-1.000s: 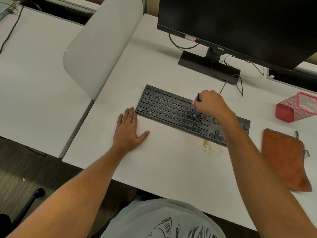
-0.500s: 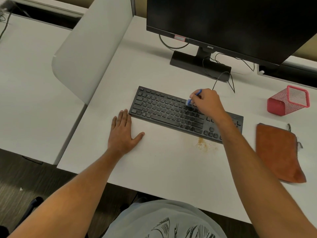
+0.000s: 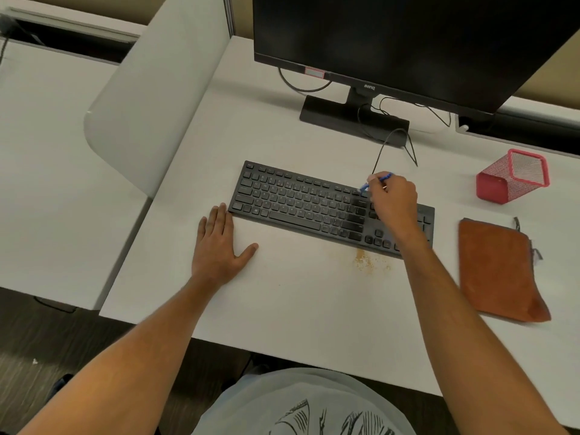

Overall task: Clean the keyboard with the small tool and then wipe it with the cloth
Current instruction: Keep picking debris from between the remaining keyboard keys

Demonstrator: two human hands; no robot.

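A black keyboard lies across the middle of the white desk. My right hand hovers over its right part, pinching a small blue tool whose tip touches the top key row. My left hand rests flat on the desk, fingers spread, its fingertips at the keyboard's front left corner. An orange-brown cloth lies flat on the desk to the right of the keyboard. My right forearm hides part of the keyboard's number pad.
A yellowish patch of crumbs sits on the desk just in front of the keyboard. A black monitor with its stand and cables stands behind. A red mesh pen holder lies on its side at the right. A white divider panel rises at the left.
My right hand has carried the blue tool from the keyboard's middle rows up and right to the top row. My left hand has stayed flat in place.
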